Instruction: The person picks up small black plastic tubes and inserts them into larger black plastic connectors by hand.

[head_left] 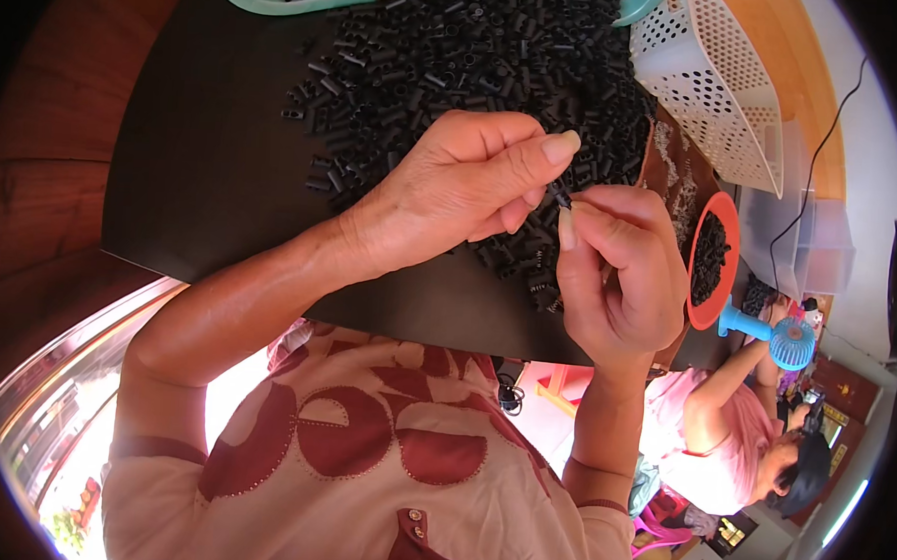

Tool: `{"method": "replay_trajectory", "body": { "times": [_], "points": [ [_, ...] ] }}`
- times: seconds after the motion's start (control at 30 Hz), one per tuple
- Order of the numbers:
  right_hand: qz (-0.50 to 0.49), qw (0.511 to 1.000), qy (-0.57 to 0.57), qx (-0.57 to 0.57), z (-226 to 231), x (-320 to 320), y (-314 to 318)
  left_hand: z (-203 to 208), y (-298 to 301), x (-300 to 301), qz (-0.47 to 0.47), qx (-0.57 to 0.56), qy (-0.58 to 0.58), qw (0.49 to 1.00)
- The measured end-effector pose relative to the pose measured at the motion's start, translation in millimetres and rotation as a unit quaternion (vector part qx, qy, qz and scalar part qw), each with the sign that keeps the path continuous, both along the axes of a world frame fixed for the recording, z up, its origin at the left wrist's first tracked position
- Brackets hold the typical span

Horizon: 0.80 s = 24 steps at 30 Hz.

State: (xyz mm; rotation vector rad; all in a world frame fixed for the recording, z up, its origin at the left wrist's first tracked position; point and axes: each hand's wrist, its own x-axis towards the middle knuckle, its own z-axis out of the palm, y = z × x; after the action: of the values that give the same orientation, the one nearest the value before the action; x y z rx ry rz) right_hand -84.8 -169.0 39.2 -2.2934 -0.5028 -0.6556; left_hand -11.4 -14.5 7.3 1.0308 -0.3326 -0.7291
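Observation:
My left hand and my right hand meet above the dark table, both closed in a pinch. Between their fingertips is a small black plastic part, mostly hidden by the fingers; its full shape cannot be made out. Behind and beneath the hands spreads a large heap of small black tube-shaped plastic parts. A smaller cluster of black parts with what look like small springs lies close to the left of my right hand.
A green tray stands at the far left, a white perforated basket at the far right. An orange bowl of small black pieces sits right of my hand, near a blue fan. Another person in pink works at the right.

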Motion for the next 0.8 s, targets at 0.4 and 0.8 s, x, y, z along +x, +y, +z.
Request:
{"method": "replay_trajectory", "body": {
  "times": [0.4,0.8],
  "points": [
    [-0.007,0.998,-0.026,-0.055,-2.8,-1.1,2.1,-4.0,-2.3,0.7,-0.011,-0.004,0.013,1.0],
    [-0.019,0.999,-0.025,-0.026,-1.2,-1.8,7.1,-4.6,-2.2,1.2,-0.013,-0.028,-0.009,0.999]
  ]
}}
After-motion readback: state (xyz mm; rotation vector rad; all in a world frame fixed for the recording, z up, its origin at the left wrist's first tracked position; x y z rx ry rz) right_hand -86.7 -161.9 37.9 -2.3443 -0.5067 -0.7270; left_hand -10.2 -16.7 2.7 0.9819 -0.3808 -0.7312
